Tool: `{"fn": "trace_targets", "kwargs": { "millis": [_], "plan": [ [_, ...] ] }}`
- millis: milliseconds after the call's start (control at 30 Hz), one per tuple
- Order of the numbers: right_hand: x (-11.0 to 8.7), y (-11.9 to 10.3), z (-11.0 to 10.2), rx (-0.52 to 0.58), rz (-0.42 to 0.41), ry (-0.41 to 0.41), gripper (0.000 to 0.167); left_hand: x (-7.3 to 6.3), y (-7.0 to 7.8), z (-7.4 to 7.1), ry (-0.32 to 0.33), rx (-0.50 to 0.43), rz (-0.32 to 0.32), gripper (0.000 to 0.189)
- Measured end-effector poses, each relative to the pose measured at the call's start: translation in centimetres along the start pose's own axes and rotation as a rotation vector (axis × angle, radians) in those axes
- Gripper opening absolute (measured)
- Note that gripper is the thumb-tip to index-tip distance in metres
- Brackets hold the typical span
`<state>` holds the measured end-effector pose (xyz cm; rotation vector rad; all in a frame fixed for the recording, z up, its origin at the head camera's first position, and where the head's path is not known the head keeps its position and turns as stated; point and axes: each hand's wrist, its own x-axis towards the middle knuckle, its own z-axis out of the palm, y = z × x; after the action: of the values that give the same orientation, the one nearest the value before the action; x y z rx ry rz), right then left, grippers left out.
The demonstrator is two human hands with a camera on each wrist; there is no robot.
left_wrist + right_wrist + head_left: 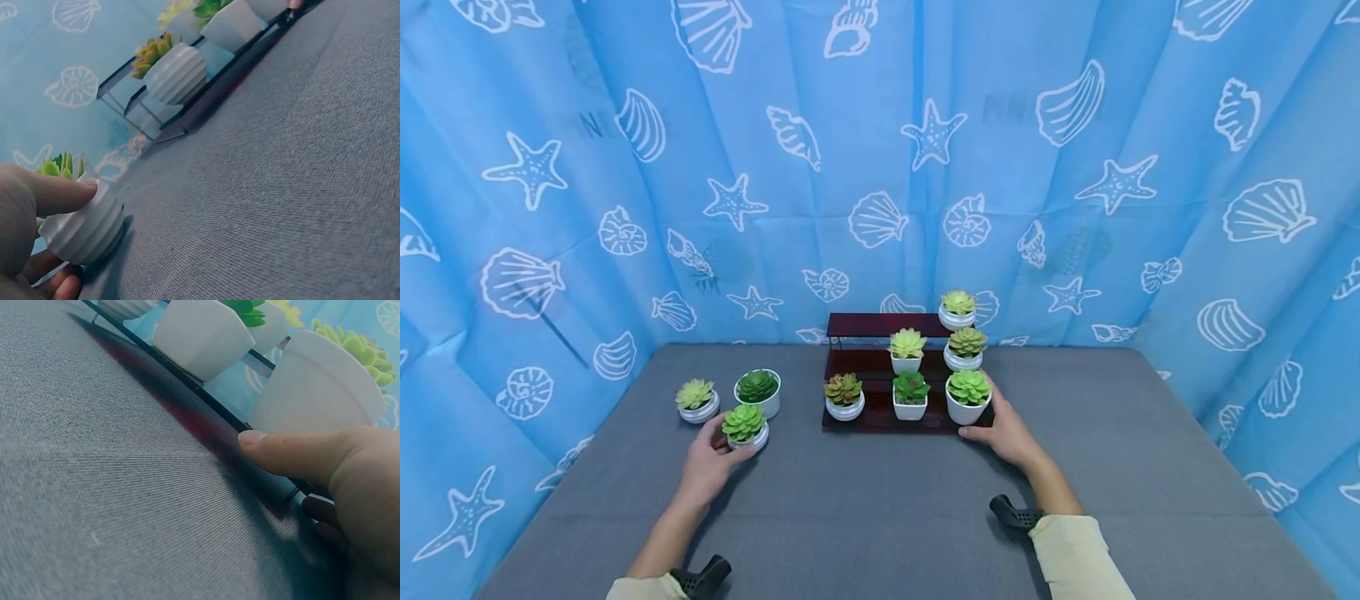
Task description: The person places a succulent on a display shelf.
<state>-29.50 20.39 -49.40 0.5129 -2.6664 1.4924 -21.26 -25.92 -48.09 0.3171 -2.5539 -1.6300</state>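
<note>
My left hand (709, 458) grips a small potted succulent (745, 423) with a bright green rosette and a ribbed white pot (87, 228). In the left wrist view the thumb lies along the pot's side, and the other fingers are partly hidden behind it. On the right, my right hand (1011, 429) holds the front right corner of a dark red tiered display rack (877, 417). Its thumb lies on the rack's front edge (215, 406), with the fingers curled lower down, beside a green succulent in a smooth white pot (312, 381).
Several more potted succulents stand on the rack's tiers, including a reddish one (844, 390) at front left. Left of the rack, a dark green succulent (757, 387) and a pale green one (696, 398) stand on the grey tabletop (865, 508). A blue shell-patterned curtain (880, 167) hangs behind.
</note>
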Motion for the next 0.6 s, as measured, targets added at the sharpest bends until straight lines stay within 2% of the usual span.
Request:
{"fn": "trace_targets", "kwargs": {
  "millis": [267,600],
  "plan": [
    [0.1,-0.2,0.0,-0.028,0.016,0.005,0.106,0.7,-0.3,-0.2,-0.012,0.025,0.031,0.074],
    [0.0,-0.2,0.0,-0.018,0.018,0.001,0.106,-0.5,0.3,0.2,-0.022,0.062,0.043,0.075]
  ]
}}
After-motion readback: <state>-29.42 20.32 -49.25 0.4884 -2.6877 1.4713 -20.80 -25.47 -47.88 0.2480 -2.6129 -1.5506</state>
